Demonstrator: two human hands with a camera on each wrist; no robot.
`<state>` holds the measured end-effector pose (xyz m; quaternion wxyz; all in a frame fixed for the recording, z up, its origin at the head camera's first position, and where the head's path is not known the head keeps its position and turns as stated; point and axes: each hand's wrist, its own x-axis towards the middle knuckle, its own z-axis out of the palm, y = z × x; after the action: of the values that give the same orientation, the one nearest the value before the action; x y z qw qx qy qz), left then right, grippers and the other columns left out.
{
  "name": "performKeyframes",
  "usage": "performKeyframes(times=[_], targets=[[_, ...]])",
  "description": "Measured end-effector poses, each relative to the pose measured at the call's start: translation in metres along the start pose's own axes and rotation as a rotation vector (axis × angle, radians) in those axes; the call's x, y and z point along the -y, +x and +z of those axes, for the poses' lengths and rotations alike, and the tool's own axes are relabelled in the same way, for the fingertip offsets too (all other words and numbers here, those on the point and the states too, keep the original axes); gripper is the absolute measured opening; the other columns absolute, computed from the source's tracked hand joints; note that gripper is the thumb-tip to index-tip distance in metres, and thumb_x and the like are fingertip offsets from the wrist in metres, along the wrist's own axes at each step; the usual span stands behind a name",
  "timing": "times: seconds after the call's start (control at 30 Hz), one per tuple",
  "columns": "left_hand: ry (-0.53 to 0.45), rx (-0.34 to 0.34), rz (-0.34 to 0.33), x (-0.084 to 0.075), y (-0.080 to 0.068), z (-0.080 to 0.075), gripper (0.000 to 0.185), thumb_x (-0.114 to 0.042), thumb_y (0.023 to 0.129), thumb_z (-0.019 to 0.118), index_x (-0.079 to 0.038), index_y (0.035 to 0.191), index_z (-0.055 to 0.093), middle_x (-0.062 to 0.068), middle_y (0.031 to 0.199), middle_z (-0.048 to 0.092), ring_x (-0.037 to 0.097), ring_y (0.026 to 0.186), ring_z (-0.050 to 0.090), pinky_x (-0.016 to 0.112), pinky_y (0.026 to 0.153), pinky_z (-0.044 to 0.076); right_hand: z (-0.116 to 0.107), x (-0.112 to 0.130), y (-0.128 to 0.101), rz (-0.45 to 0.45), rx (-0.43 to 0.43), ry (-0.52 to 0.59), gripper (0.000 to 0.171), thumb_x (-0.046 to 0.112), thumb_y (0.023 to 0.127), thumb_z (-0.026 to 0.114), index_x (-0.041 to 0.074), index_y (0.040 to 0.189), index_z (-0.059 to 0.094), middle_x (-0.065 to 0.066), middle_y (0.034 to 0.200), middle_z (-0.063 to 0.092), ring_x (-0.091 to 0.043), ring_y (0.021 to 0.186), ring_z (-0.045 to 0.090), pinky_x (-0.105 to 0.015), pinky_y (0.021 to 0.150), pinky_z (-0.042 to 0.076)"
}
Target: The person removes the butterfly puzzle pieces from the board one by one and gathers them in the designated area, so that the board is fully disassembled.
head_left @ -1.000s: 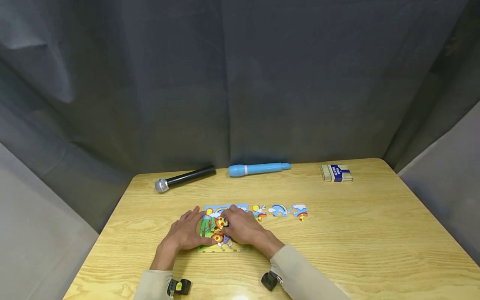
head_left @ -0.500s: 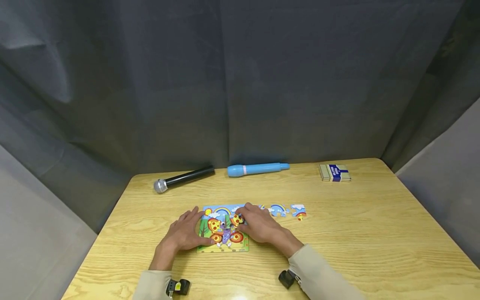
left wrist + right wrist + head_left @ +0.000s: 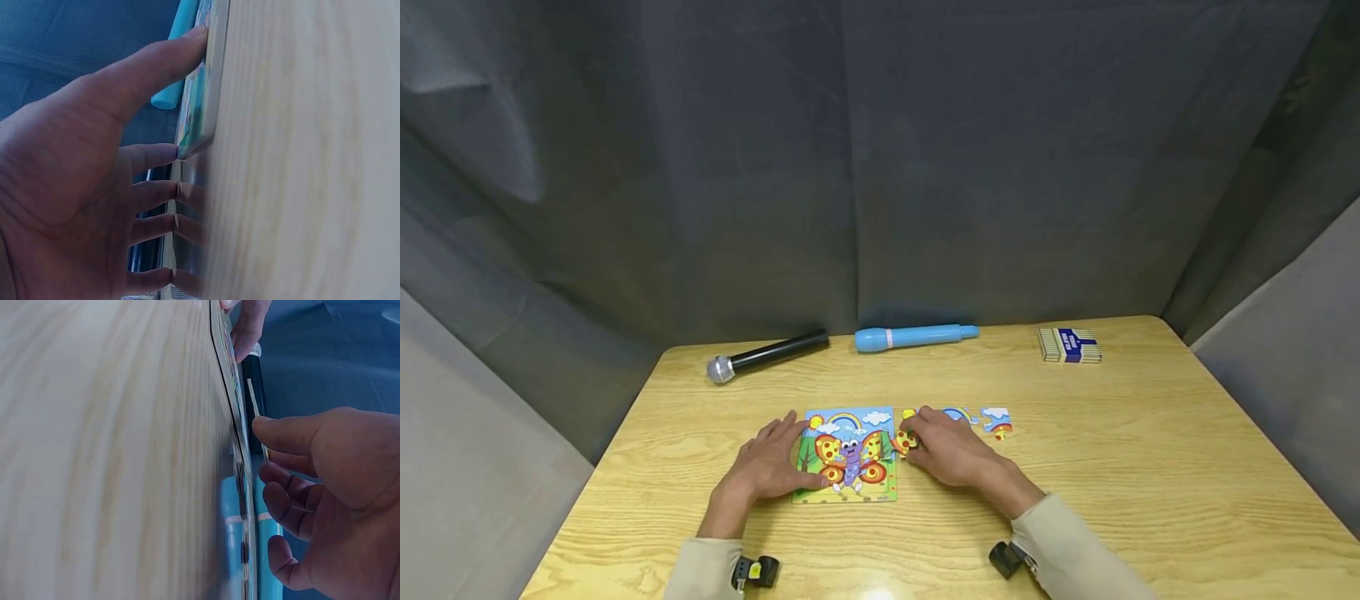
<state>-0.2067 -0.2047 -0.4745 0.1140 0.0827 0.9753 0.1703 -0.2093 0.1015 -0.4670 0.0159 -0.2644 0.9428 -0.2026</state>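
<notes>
A butterfly jigsaw puzzle (image 3: 852, 492) lies flat in its board on the table. My left hand (image 3: 767, 462) stays at its left side, fingers fairly straight, thumb resting on the board and the other fingertips down on the table in the left wrist view. A yellow, red-spotted puzzle piece (image 3: 903, 443) is pinched between thumb and fingers of my right hand (image 3: 955, 450), at the board's right edge. Seen edge-on in the right wrist view, that thin piece (image 3: 252, 397) is raised above the board. A green patch shows at the puzzle's right side, by the butterfly's wing.
Loose puzzle pieces lie in a row right of the board, among them a rainbow piece (image 3: 958, 414) and a cloud piece (image 3: 997, 422). Along the back are a black microphone (image 3: 778, 352), a blue microphone-shaped item (image 3: 917, 337) and a striped box (image 3: 1070, 345).
My right hand has moved right, carrying the spotted puzzle piece from over the puzzle to its right edge. More of the butterfly picture is uncovered. My left hand has stayed in place.
</notes>
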Motion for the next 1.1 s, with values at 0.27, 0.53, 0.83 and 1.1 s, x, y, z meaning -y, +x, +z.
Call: performKeyframes(times=[0.27, 0.53, 0.83, 1.1], targets=[[-0.001, 0.000, 0.001, 0.001, -0.001, 0.001, 0.104, -0.068, 0.064, 0.076, -0.020, 0.149, 0.039, 0.009, 0.161, 0.025, 0.037, 0.146, 0.024, 0.067, 0.109, 0.025, -0.003, -0.009, -0.010, 0.013, 0.016, -0.018, 0.033, 0.027, 0.089, 0.068, 0.018, 0.121, 0.064, 0.005, 0.104, 0.058, -0.013, 0.095, 0.053, -0.041, 0.073, 0.042], [-0.001, 0.004, 0.006, 0.000, -0.001, -0.001, 0.104, -0.067, 0.065, 0.076, -0.019, 0.150, 0.038, 0.009, 0.161, 0.024, 0.037, 0.146, 0.024, 0.067, 0.109, 0.025, -0.007, -0.015, -0.017, 0.032, 0.031, -0.015, 0.037, 0.024, 0.089, 0.068, 0.017, 0.125, 0.063, 0.003, 0.106, 0.059, -0.014, 0.098, 0.054, -0.037, 0.070, 0.038], [-0.006, -0.004, 0.001, 0.000, -0.001, -0.001, 0.103, -0.066, 0.065, 0.076, -0.019, 0.149, 0.038, 0.010, 0.161, 0.025, 0.037, 0.146, 0.024, 0.067, 0.109, 0.025, -0.008, -0.017, -0.019, 0.047, 0.050, -0.021, 0.038, 0.024, 0.089, 0.068, 0.013, 0.125, 0.063, 0.002, 0.103, 0.058, -0.013, 0.092, 0.052, -0.035, 0.067, 0.037], [-0.011, 0.002, 0.002, -0.002, -0.002, -0.002, 0.102, -0.065, 0.066, 0.077, -0.019, 0.149, 0.038, 0.010, 0.161, 0.025, 0.037, 0.146, 0.024, 0.067, 0.110, 0.024, -0.007, -0.017, -0.021, 0.085, 0.046, -0.018, 0.035, 0.023, 0.088, 0.068, 0.014, 0.122, 0.065, 0.003, 0.102, 0.056, -0.013, 0.087, 0.050, -0.036, 0.068, 0.040]])
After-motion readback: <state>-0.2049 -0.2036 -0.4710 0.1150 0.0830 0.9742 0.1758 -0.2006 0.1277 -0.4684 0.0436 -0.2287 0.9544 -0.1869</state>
